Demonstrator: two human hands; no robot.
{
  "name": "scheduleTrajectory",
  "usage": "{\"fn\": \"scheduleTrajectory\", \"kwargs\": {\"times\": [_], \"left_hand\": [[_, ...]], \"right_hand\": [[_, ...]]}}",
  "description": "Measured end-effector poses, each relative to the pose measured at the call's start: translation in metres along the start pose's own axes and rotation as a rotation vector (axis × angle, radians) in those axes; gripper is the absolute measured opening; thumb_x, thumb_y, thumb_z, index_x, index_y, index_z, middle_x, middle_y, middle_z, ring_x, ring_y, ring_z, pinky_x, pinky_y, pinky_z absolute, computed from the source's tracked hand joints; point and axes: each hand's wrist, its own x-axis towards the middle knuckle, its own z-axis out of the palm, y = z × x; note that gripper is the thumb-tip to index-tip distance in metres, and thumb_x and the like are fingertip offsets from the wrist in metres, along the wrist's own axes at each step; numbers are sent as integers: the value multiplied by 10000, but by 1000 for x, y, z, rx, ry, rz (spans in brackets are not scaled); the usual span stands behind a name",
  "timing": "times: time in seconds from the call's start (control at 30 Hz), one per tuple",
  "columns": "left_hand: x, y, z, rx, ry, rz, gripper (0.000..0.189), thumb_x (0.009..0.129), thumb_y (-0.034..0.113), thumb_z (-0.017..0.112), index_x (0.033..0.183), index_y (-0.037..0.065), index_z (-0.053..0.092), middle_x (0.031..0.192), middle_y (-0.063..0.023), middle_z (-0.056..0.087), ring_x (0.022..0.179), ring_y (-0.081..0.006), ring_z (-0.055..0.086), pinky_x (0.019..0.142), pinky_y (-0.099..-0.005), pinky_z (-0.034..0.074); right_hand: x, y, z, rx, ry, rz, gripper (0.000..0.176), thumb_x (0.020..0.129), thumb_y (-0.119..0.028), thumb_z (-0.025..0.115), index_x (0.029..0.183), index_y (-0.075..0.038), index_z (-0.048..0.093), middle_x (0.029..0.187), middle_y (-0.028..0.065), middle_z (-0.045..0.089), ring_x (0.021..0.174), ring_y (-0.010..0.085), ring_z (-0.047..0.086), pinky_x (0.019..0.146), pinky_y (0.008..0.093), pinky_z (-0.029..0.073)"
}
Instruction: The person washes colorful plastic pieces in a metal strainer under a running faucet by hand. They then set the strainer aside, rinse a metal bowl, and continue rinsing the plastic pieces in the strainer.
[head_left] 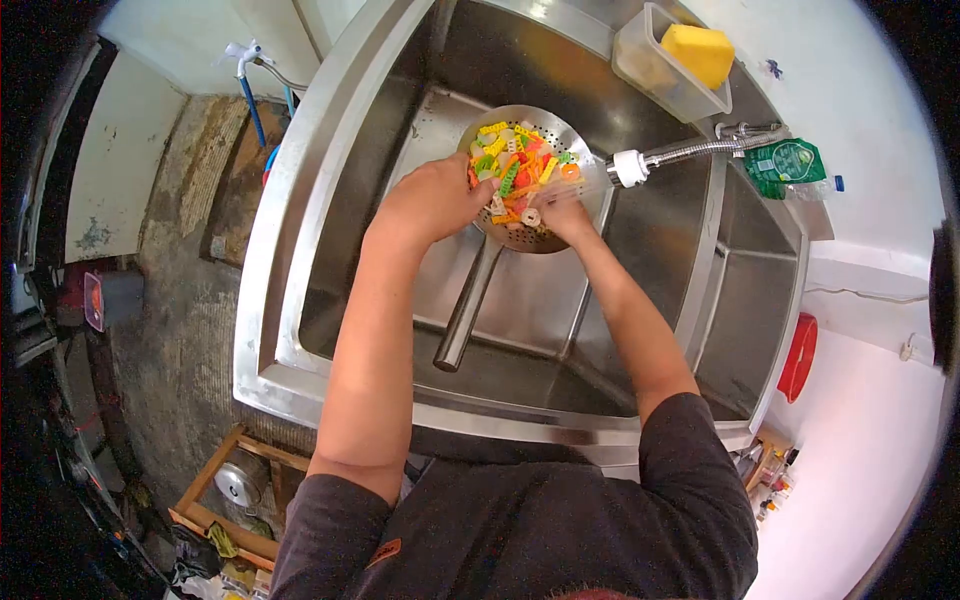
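A round perforated metal strainer with a long handle sits in the steel sink, its handle toward my body. It holds colourful pieces in yellow, green, orange, red and white. My left hand is at the strainer's left edge, thumb over the pieces; most of its fingers are hidden. My right hand reaches into the right side of the pieces, its fingers blurred behind what looks like water from the white spout.
At the back right, a clear plastic container holds a yellow sponge. A green-labelled bottle lies beside the flexible metal hose. A second basin adjoins on the right. A red basin stands beyond it.
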Motion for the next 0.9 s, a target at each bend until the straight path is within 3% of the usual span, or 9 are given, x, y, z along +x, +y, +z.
{"fn": "scheduleTrajectory", "kwargs": {"times": [0.07,0.13,0.2,0.3,0.47,0.53,0.57,0.77,0.9], "left_hand": [[0,-1,-1,-21,-12,-13,594,949,502,563,1141,-58,612,999,-269,695,979,-415,670,868,-470,521],[0,-1,-2,-25,-28,-15,588,946,503,567,1121,-57,614,987,-262,696,967,-415,672,856,-468,523],[-2,-4,0,-28,-16,-8,590,944,504,569,1114,-60,613,984,-267,693,967,-416,671,855,-473,521],[3,-6,4,-16,15,25,592,941,503,570,1104,-65,611,978,-275,690,964,-420,670,854,-481,518],[-2,2,-4,-19,-11,9,597,943,501,566,1101,-74,606,975,-287,686,962,-429,666,859,-489,514],[-2,1,-4,-38,-15,-13,602,944,504,562,1110,-73,602,982,-286,688,967,-429,665,863,-489,513],[-1,1,-5,-34,-11,-15,602,944,504,562,1110,-73,602,982,-286,688,967,-429,665,863,-489,513],[-2,-1,2,2,19,-29,526,925,456,590,1108,-36,607,1043,-279,685,1007,-414,666,904,-490,517],[3,-3,8,-14,11,-27,526,911,466,607,1075,-33,629,1035,-279,689,991,-406,676,904,-485,526]], "right_hand": [[24,0,-7,154,-193,139,225,911,-199,542,908,-11,666,918,187,697,904,358,673,791,466,522],[37,15,-4,-290,266,-155,292,956,-250,477,886,-16,637,918,175,697,888,339,676,741,473,513],[38,17,-3,-232,242,-135,385,989,-362,439,972,-36,642,945,186,691,915,352,668,776,488,509],[21,-34,-31,-258,29,104,424,940,-452,528,1082,-63,619,1081,208,658,1019,392,620,910,517,463],[34,-64,-29,-300,-51,6,442,778,-450,719,993,-77,618,1183,180,553,1175,360,509,998,481,408],[39,-77,-21,-464,140,-83,517,782,-456,722,1135,-95,609,1230,168,525,1233,349,459,1024,510,372],[43,-82,-20,-323,161,-135,656,763,-461,749,1307,-152,553,1323,163,507,1304,360,422,1082,519,343],[63,-87,0,-379,-61,-410,753,745,-343,790,1404,-162,472,1540,152,351,1458,365,277,1196,514,254],[72,-69,9,-539,-43,-422,661,748,-212,773,1345,-131,501,1478,169,419,1413,359,361,1142,447,362]]}}
